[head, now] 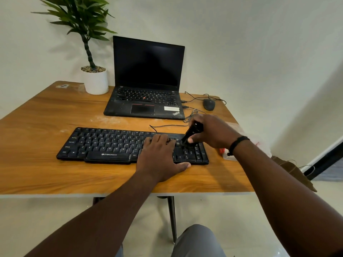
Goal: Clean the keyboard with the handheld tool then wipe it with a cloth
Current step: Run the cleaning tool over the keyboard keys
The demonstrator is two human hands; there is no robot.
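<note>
A black Zebronics keyboard (104, 145) lies across the middle of the wooden table (46, 173). My left hand (159, 154) lies flat on its right half, fingers straight over the keys and thumb along the front edge. My right hand (213, 132) grips a black handheld tool (192, 134), tilted, with its lower tip touching the keys near the keyboard's right end. A whitish cloth with a red part (228, 154) lies on the table to the right of the keyboard, mostly hidden by my right forearm.
An open black laptop (146, 101) stands behind the keyboard, with a wired mouse (209, 104) and loose cables (193, 115) to its right. A potted plant (95, 80) stands at the back left. The table's right edge is close to my right wrist.
</note>
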